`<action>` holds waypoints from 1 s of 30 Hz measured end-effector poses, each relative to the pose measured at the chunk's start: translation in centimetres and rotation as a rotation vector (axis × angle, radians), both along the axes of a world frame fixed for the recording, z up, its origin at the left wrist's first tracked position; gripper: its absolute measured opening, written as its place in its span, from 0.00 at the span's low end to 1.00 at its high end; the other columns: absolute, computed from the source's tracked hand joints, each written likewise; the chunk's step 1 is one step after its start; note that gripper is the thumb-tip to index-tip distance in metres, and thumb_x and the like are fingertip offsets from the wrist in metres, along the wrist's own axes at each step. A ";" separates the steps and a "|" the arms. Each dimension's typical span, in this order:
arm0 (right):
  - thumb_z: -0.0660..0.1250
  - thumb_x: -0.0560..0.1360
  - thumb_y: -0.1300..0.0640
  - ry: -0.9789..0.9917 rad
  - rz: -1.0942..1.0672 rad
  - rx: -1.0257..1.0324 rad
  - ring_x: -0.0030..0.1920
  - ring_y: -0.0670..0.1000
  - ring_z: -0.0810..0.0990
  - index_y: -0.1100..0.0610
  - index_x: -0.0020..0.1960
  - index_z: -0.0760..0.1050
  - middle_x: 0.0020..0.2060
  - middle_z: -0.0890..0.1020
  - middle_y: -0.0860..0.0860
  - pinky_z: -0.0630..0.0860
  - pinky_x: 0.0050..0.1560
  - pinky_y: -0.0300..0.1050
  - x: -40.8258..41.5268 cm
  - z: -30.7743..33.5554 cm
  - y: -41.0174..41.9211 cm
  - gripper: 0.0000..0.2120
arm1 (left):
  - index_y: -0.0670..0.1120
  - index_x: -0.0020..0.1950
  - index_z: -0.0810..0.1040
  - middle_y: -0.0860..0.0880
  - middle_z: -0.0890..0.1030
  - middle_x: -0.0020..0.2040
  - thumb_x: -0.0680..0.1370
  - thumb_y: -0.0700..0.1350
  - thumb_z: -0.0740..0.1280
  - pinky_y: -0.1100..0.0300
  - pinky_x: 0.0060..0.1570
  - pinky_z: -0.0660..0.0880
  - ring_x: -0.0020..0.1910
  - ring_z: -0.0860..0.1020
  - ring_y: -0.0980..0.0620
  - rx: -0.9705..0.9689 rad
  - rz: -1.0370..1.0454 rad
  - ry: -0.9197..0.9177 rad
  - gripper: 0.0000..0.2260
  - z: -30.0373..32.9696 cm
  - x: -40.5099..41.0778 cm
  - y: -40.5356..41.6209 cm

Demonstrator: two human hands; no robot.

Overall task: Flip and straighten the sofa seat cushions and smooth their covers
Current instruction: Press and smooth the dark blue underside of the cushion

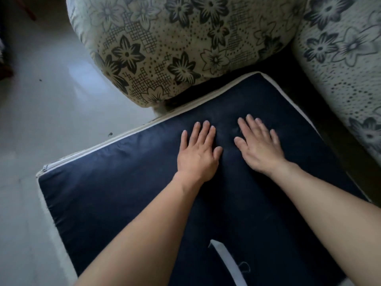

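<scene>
Both palms, left hand (199,154) and right hand (260,146), lie flat, fingers spread, on the navy cushion (123,182) (smoothing step, I'd say); next, sweep outward.

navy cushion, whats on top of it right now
Both hands lie flat on the navy cushion: the left hand and the right hand, fingers straight. A white strip lies on it nearer the camera. What the palms and forearms cover cannot be seen.
</scene>
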State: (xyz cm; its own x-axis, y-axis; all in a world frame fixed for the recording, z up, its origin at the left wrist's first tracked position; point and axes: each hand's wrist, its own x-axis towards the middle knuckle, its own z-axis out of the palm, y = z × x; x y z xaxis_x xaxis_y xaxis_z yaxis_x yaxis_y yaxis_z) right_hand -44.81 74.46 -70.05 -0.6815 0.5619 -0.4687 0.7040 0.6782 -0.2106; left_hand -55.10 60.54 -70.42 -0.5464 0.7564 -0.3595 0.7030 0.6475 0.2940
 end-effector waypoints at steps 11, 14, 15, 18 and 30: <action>0.44 0.82 0.42 -0.021 -0.068 0.013 0.78 0.46 0.38 0.50 0.80 0.39 0.79 0.40 0.46 0.38 0.77 0.55 6.4 -0.9 0.4 0.30 | 0.50 0.80 0.45 0.54 0.40 0.80 0.83 0.57 0.48 0.47 0.74 0.32 0.77 0.35 0.55 0.056 -0.072 -0.036 0.27 -0.6 5.7 1.3; 0.50 0.83 0.44 0.219 -0.168 0.020 0.78 0.46 0.46 0.50 0.80 0.45 0.79 0.49 0.47 0.43 0.77 0.53 6.5 2.4 1.2 0.29 | 0.51 0.80 0.46 0.56 0.41 0.80 0.83 0.58 0.49 0.48 0.73 0.32 0.77 0.35 0.55 0.141 0.031 -0.086 0.27 2.3 6.5 2.3; 0.50 0.83 0.45 0.357 -0.232 0.106 0.78 0.47 0.48 0.51 0.80 0.47 0.79 0.52 0.49 0.44 0.76 0.54 7.4 3.0 0.9 0.29 | 0.53 0.80 0.45 0.57 0.40 0.79 0.83 0.58 0.49 0.49 0.73 0.31 0.77 0.34 0.55 0.221 0.058 -0.061 0.27 3.4 7.6 2.2; 0.46 0.82 0.43 0.362 -0.291 0.317 0.79 0.51 0.46 0.53 0.80 0.46 0.79 0.50 0.52 0.45 0.76 0.60 12.1 2.2 -2.4 0.30 | 0.54 0.80 0.45 0.58 0.36 0.77 0.83 0.58 0.46 0.51 0.74 0.30 0.77 0.34 0.56 0.317 -0.050 0.034 0.27 2.6 11.8 0.2; 0.44 0.81 0.41 0.296 -0.449 0.313 0.78 0.51 0.49 0.53 0.80 0.49 0.79 0.53 0.53 0.48 0.76 0.60 20.7 0.6 -5.7 0.30 | 0.51 0.80 0.52 0.53 0.44 0.79 0.82 0.58 0.49 0.46 0.75 0.39 0.79 0.42 0.51 0.302 -0.263 0.121 0.27 1.7 19.3 -0.7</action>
State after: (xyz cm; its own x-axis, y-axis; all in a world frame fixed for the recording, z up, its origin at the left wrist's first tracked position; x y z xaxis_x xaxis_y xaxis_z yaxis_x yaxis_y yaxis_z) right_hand -24.15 68.75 -69.47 -0.4229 0.9040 -0.0620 0.8769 0.3910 -0.2796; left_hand -35.81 59.86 -68.71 -0.3449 0.9376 -0.0446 0.8743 0.3382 0.3481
